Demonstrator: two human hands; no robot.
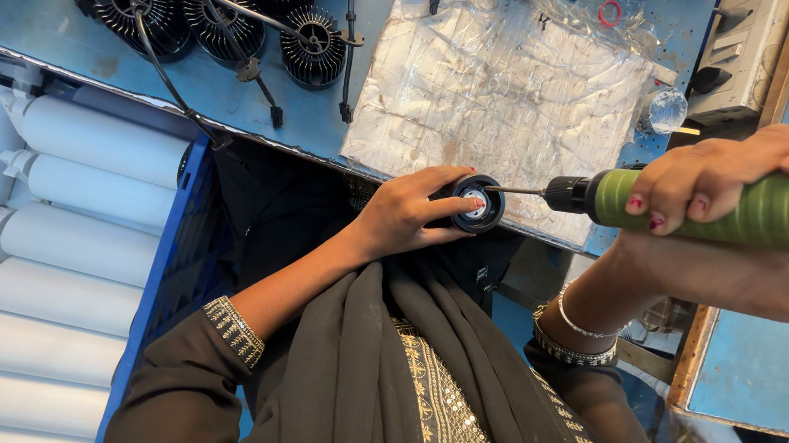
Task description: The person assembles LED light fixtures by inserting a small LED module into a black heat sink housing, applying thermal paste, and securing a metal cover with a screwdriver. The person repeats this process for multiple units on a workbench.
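The left hand [412, 213] is wrapped around one small round black housing with a white centre [477, 204], thumb below and fingers curled over its top, holding it at the near edge of the blue-topped table [109, 38]. The right hand [729, 174] is closed around one green-bodied electric screwdriver [740, 208], whose thin metal bit [513, 190] points left and meets the white centre of the housing.

On the table beyond the housing lies one crinkled sheet of clear plastic wrap [505, 87]. At the far left of the table stand at least four black finned round heat sinks [315, 48] with black cables trailing from them; others may be cut off by the frame. One red ring [610, 12] lies at the far right, near one grey switch box [744, 45].

To the left, one blue plastic crate [157, 291] holds about nine white cylindrical tubes [97, 139], laid side by side.
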